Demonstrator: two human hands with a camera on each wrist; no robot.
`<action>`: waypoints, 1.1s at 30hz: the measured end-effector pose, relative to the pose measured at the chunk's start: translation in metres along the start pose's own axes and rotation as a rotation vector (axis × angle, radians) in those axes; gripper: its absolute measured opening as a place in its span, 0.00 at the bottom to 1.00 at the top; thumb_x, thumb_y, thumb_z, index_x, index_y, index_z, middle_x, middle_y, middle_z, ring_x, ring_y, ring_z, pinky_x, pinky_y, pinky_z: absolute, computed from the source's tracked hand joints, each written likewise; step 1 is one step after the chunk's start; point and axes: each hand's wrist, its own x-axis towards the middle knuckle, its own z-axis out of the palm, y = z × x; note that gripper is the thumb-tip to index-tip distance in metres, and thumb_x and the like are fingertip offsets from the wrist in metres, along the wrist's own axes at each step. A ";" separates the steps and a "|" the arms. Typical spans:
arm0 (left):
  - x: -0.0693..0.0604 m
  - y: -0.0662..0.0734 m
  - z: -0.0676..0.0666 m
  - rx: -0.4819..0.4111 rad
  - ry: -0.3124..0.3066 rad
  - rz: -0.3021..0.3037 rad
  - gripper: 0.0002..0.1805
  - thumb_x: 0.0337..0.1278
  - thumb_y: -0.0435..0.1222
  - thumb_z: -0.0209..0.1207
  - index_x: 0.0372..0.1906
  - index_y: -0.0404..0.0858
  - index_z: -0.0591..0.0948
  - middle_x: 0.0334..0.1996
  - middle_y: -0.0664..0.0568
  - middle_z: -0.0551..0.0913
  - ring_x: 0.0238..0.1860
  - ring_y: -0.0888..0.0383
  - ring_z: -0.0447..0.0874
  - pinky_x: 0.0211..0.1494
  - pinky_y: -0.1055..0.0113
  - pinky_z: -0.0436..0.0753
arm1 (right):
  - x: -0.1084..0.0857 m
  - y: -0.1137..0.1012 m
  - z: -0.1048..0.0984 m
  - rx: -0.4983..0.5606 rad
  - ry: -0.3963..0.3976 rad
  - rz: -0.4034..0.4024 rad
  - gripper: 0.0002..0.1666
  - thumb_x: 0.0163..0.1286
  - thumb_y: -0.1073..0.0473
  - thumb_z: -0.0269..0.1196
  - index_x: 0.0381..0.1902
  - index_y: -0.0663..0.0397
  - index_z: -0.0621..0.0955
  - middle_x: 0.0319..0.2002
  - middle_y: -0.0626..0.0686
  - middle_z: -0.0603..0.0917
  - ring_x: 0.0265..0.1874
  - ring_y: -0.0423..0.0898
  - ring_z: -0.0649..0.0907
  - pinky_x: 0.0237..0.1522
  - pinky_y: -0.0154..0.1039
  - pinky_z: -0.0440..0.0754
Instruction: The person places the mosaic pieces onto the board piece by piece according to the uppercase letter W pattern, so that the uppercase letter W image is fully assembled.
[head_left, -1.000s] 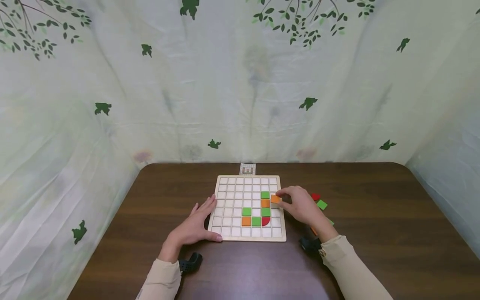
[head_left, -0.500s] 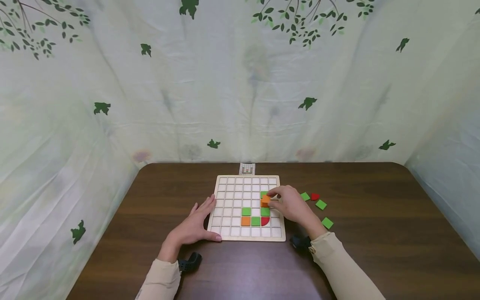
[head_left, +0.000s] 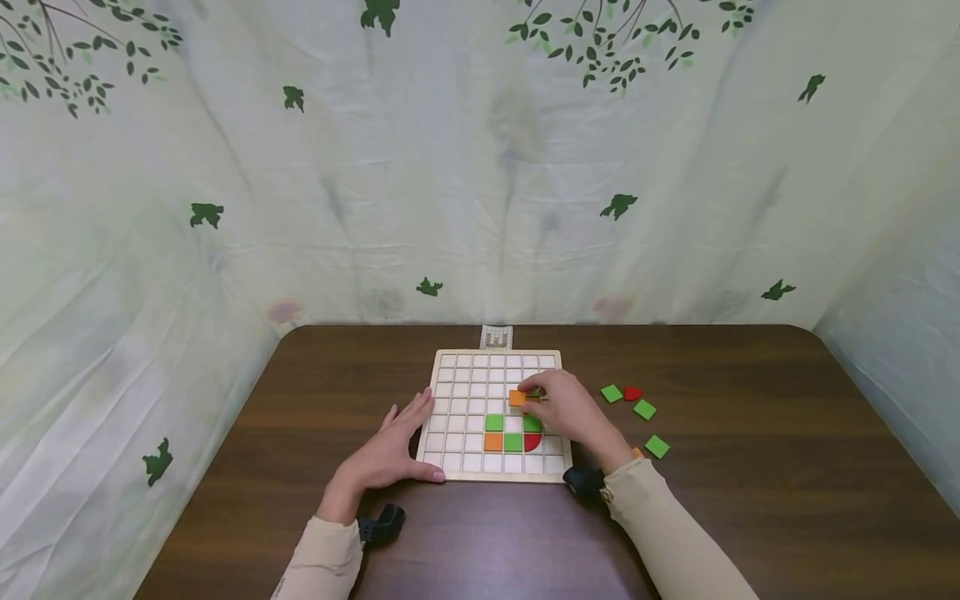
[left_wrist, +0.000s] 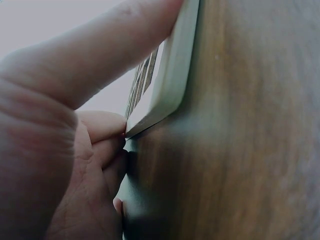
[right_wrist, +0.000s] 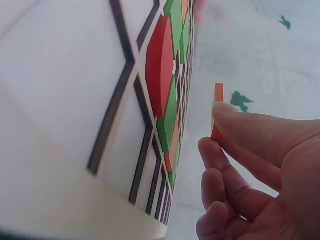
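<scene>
A white grid board (head_left: pixel 459 406) with a pale rim lies on the table. Along its left edge rest the spread fingers of my left hand (head_left: pixel 390 446), the thumb (left_wrist: pixel 115 45) touching the near left corner. Over the board, my right hand (head_left: pixel 568 410) pinches an orange square tile (head_left: pixel 517 398) between thumb and fingers; the right wrist view shows this tile (right_wrist: pixel 217 111) held apart from the grid. Seated on the board are green tiles (head_left: pixel 494 422), another orange tile (head_left: pixel 492 442) and a red rounded tile (head_left: pixel 532 442). My right hand partly hides the tiles behind it.
Right of the board lie loose green tiles (head_left: pixel 644 409), a red piece (head_left: pixel 633 392) and an orange piece (head_left: pixel 637 452) partly hidden by my right arm. A small printed card (head_left: pixel 496 337) sits behind the board. A leaf-patterned curtain (head_left: pixel 480 167) hangs beyond the brown table (head_left: pixel 735 433).
My right hand has moved left over the board, carrying the orange tile past the right-hand column of tiles. My left hand has stayed put.
</scene>
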 end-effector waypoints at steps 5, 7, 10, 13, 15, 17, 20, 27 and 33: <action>0.000 0.000 0.000 -0.003 0.000 0.001 0.67 0.41 0.58 0.76 0.80 0.32 0.51 0.81 0.44 0.45 0.80 0.46 0.40 0.78 0.42 0.36 | 0.003 -0.002 0.003 0.011 -0.022 -0.011 0.14 0.65 0.63 0.69 0.49 0.54 0.88 0.45 0.49 0.88 0.44 0.47 0.83 0.48 0.44 0.81; 0.000 0.000 0.000 -0.001 -0.001 0.001 0.67 0.41 0.58 0.76 0.79 0.32 0.51 0.81 0.44 0.45 0.80 0.45 0.40 0.78 0.42 0.36 | 0.004 -0.004 0.005 0.015 -0.036 -0.010 0.14 0.66 0.62 0.69 0.50 0.54 0.88 0.46 0.49 0.88 0.47 0.47 0.83 0.49 0.45 0.81; 0.000 0.000 0.000 0.002 0.000 0.000 0.67 0.41 0.58 0.76 0.79 0.32 0.51 0.81 0.43 0.45 0.80 0.45 0.40 0.78 0.42 0.37 | 0.006 -0.006 0.008 0.010 -0.046 -0.012 0.15 0.66 0.61 0.70 0.50 0.54 0.88 0.47 0.49 0.88 0.49 0.48 0.83 0.51 0.46 0.81; 0.000 0.000 0.000 0.005 0.001 -0.003 0.68 0.41 0.58 0.76 0.79 0.31 0.51 0.81 0.43 0.45 0.80 0.45 0.40 0.78 0.42 0.37 | 0.009 -0.007 0.010 0.003 -0.045 -0.029 0.15 0.65 0.61 0.70 0.50 0.54 0.88 0.45 0.49 0.88 0.47 0.48 0.83 0.50 0.45 0.81; 0.000 0.000 0.000 0.007 0.003 -0.004 0.68 0.41 0.58 0.76 0.79 0.31 0.51 0.81 0.43 0.46 0.80 0.45 0.40 0.78 0.42 0.37 | 0.010 -0.008 0.010 0.006 -0.043 -0.048 0.15 0.64 0.62 0.70 0.49 0.55 0.88 0.44 0.49 0.88 0.45 0.47 0.83 0.48 0.44 0.81; 0.000 0.000 0.000 0.010 0.004 -0.006 0.68 0.41 0.58 0.76 0.79 0.31 0.51 0.81 0.43 0.46 0.80 0.45 0.40 0.78 0.42 0.37 | 0.011 -0.008 0.010 0.011 -0.043 -0.059 0.14 0.63 0.63 0.70 0.48 0.55 0.88 0.42 0.48 0.88 0.43 0.47 0.83 0.46 0.43 0.81; 0.000 0.000 0.000 0.011 0.006 -0.009 0.68 0.41 0.59 0.76 0.79 0.31 0.51 0.81 0.43 0.46 0.80 0.45 0.40 0.78 0.42 0.37 | 0.012 -0.009 0.011 0.013 -0.052 -0.050 0.14 0.64 0.63 0.70 0.48 0.54 0.88 0.41 0.48 0.88 0.41 0.45 0.83 0.45 0.42 0.81; 0.000 -0.001 0.001 0.011 0.006 -0.007 0.68 0.41 0.59 0.76 0.79 0.31 0.51 0.81 0.43 0.45 0.80 0.45 0.40 0.78 0.42 0.37 | 0.016 -0.011 0.016 0.013 -0.082 -0.018 0.13 0.65 0.62 0.70 0.48 0.54 0.88 0.41 0.47 0.88 0.37 0.43 0.82 0.44 0.41 0.80; 0.000 0.000 0.000 0.012 0.004 -0.004 0.67 0.41 0.58 0.76 0.79 0.31 0.51 0.81 0.43 0.46 0.80 0.45 0.40 0.78 0.42 0.37 | 0.018 -0.014 0.018 0.013 -0.105 -0.010 0.14 0.66 0.61 0.69 0.49 0.54 0.88 0.42 0.48 0.87 0.41 0.45 0.82 0.46 0.43 0.81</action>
